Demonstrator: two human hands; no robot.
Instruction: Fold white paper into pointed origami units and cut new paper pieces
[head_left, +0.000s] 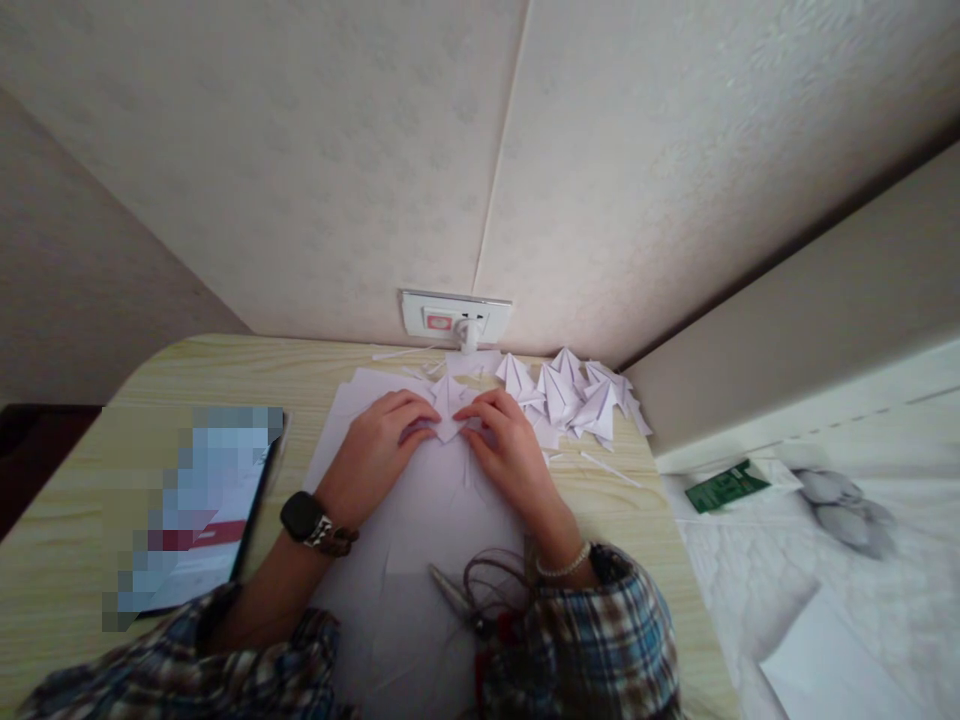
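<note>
Between my two hands is a small folded piece of white paper, pointed at top and bottom. My left hand pinches its left side, thumb below and fingers above. On the opposite side, my right hand grips the paper in the same way. Under both hands lie white paper sheets. Scissors rest on these sheets near my right forearm, their handles partly hidden by the sleeve. Several folded paper pieces are heaped to the right of my right hand.
A tablet, partly blurred out, lies on the wooden table at left. Paper strips are scattered near the folded pieces. A plug sits in the wall socket. Right of the table, a green packet lies on white fabric.
</note>
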